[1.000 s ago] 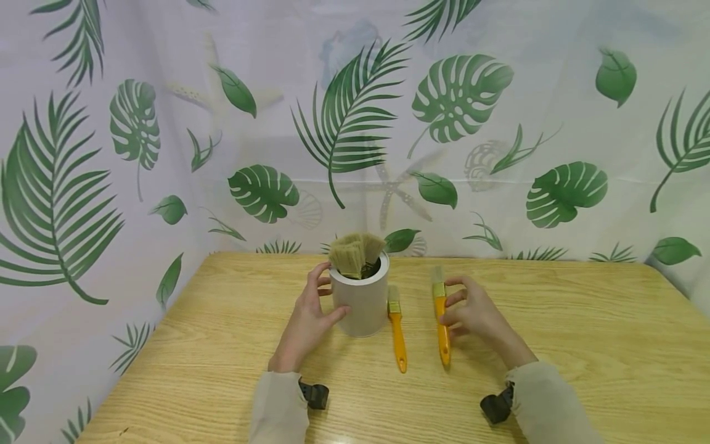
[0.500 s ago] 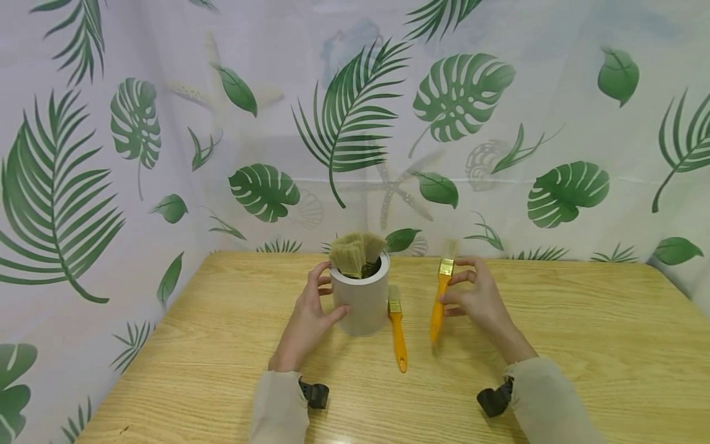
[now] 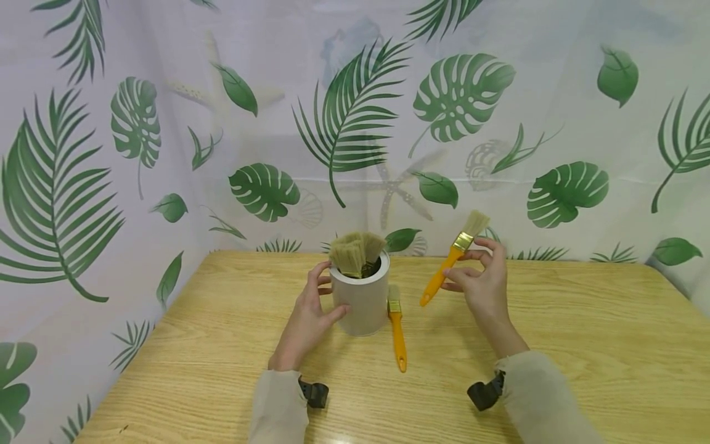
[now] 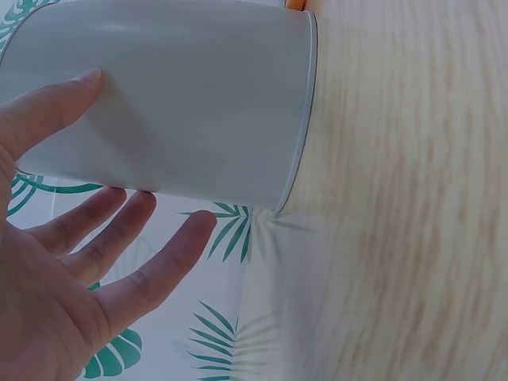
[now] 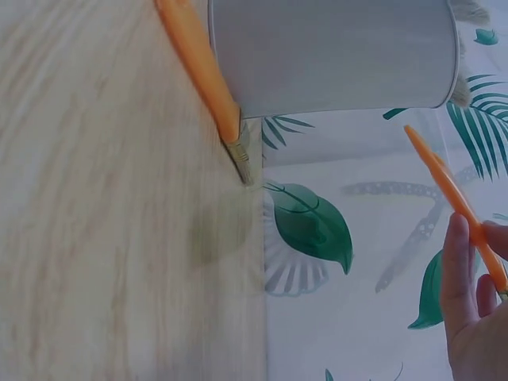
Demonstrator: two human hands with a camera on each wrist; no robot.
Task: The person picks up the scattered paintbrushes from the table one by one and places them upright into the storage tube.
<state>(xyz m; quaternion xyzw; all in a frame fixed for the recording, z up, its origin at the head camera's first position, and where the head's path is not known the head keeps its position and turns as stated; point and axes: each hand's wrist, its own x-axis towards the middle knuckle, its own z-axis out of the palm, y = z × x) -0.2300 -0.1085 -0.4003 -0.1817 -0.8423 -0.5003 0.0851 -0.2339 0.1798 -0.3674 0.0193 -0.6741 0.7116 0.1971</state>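
Note:
A white cylindrical container (image 3: 360, 308) stands on the table with several paintbrushes (image 3: 349, 256) in it, bristles up. My left hand (image 3: 305, 320) holds it from the left, thumb across the front and fingers at the far side; the left wrist view shows this thumb (image 4: 55, 111) lying on the wall. To the right, my right hand (image 3: 482, 280) pinches the orange handle of a flat paintbrush (image 3: 446, 265) between thumb and fingers. This brush is raised off the table and slanted, its pale bristles up and to the right.
Another orange-handled paintbrush (image 3: 398, 336) lies on the wooden table (image 3: 222, 394), close along the container's right side, bristles pointing away. Behind the table hangs a white cloth (image 3: 249, 142) printed with green leaves.
My right hand has lifted the paintbrush from the table, tilting its bristles up and to the right. The left hand and the container have stayed in place.

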